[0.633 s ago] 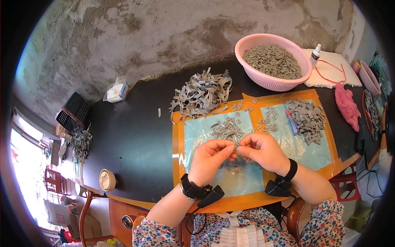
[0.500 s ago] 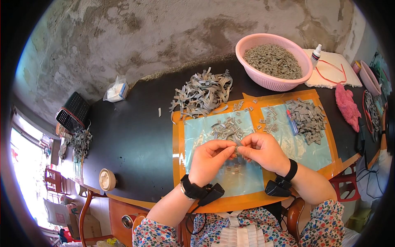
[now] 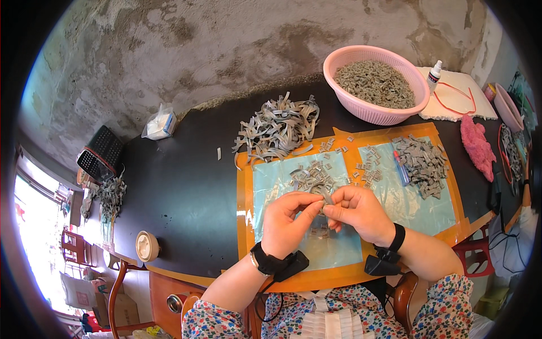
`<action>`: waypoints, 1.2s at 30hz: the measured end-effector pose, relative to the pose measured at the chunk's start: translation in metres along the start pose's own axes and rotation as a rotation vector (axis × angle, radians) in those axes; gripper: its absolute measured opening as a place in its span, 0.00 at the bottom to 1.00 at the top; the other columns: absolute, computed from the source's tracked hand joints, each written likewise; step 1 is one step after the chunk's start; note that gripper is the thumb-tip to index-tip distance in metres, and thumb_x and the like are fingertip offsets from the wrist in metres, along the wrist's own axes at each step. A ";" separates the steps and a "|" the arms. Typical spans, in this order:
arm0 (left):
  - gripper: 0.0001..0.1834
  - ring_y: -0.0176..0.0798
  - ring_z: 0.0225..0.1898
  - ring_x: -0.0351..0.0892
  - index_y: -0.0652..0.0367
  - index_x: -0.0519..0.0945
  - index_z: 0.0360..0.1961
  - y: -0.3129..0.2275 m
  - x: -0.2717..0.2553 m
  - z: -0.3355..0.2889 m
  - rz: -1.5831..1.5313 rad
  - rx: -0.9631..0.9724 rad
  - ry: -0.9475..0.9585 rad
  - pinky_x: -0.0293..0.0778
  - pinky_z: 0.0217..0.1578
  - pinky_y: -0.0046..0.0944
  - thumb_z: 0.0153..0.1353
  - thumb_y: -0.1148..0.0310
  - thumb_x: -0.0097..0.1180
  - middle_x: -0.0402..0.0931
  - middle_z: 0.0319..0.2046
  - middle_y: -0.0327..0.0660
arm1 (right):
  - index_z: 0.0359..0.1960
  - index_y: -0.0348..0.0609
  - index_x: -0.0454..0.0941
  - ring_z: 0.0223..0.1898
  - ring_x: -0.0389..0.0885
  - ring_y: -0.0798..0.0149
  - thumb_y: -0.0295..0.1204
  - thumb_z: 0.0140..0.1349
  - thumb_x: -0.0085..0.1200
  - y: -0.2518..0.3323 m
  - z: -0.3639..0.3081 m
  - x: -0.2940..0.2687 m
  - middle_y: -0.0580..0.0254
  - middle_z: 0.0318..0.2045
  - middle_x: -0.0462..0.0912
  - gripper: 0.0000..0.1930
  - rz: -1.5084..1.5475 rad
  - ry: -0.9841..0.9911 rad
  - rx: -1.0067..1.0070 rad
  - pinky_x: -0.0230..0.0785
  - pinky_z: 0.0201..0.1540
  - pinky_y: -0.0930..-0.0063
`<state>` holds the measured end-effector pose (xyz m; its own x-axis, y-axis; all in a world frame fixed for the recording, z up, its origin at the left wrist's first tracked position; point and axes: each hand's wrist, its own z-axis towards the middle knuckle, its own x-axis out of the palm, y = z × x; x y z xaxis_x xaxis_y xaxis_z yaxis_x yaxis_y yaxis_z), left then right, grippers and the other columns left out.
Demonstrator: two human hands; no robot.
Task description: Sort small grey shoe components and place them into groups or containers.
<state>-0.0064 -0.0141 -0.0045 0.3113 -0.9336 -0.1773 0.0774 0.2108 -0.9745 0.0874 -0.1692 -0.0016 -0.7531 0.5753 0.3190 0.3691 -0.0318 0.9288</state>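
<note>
My left hand and my right hand meet over the blue sheet, fingertips pinched close together. Between them runs a short grey webbing strip, gripped from both sides; whether a buckle is on it is hidden by the fingers. Just beyond the fingertips lies a loose pile of small grey buckles, with a few more buckles under my hands. A heap of grey webbing strips lies at the far edge of the sheet.
A pink basket full of small grey pieces stands at the back right. Grey pieces are heaped on the right sheet beside a pen-like tube. A pink cloth lies at far right, a cup at the left front edge.
My right hand has shifted slightly and its fingers have turned around the strip. My left hand stays nearly in place, still pinching it.
</note>
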 end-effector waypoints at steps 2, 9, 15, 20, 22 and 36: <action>0.09 0.32 0.38 0.75 0.68 0.77 0.38 -0.001 0.002 0.000 -0.047 0.020 0.007 0.71 0.39 0.29 0.55 0.80 0.55 0.75 0.36 0.42 | 0.32 0.37 0.72 0.24 0.75 0.76 0.28 0.59 0.54 0.000 -0.001 0.000 0.65 0.23 0.78 0.07 0.024 -0.019 -0.005 0.68 0.26 0.83; 0.09 0.35 0.40 0.73 0.68 0.77 0.37 -0.001 0.000 0.001 -0.057 0.102 0.031 0.69 0.43 0.32 0.52 0.83 0.56 0.74 0.37 0.44 | 0.35 0.36 0.72 0.26 0.77 0.75 0.26 0.59 0.54 0.001 -0.003 0.001 0.65 0.24 0.78 0.07 -0.010 -0.020 -0.037 0.69 0.27 0.84; 0.10 0.36 0.40 0.73 0.68 0.78 0.36 -0.002 -0.003 0.002 0.058 0.182 0.050 0.69 0.42 0.32 0.51 0.82 0.57 0.74 0.37 0.45 | 0.35 0.35 0.73 0.27 0.77 0.76 0.25 0.59 0.53 -0.002 -0.005 0.000 0.65 0.25 0.78 0.06 -0.111 -0.010 -0.134 0.69 0.29 0.84; 0.10 0.37 0.37 0.74 0.67 0.78 0.35 -0.008 -0.003 0.003 0.140 0.246 0.016 0.69 0.40 0.33 0.49 0.82 0.58 0.75 0.34 0.45 | 0.36 0.35 0.74 0.26 0.77 0.77 0.26 0.59 0.53 0.001 -0.007 0.003 0.65 0.25 0.79 0.07 -0.160 -0.006 -0.198 0.69 0.29 0.85; 0.10 0.37 0.37 0.75 0.67 0.79 0.34 -0.010 -0.003 0.003 0.184 0.270 0.007 0.70 0.39 0.33 0.48 0.82 0.58 0.76 0.34 0.45 | 0.36 0.36 0.74 0.26 0.77 0.77 0.27 0.59 0.53 0.004 -0.008 0.002 0.65 0.24 0.79 0.07 -0.144 -0.007 -0.147 0.69 0.28 0.85; 0.11 0.39 0.34 0.76 0.63 0.79 0.31 -0.017 -0.005 0.004 0.251 0.348 0.025 0.70 0.36 0.34 0.43 0.81 0.61 0.77 0.30 0.43 | 0.32 0.37 0.74 0.19 0.74 0.75 0.30 0.60 0.52 0.011 -0.004 -0.005 0.62 0.20 0.78 0.08 0.019 0.072 0.040 0.66 0.22 0.85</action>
<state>-0.0054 -0.0119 0.0137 0.3381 -0.8470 -0.4103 0.3187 0.5132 -0.7969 0.0929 -0.1755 0.0073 -0.7826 0.5143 0.3507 0.4043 -0.0084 0.9146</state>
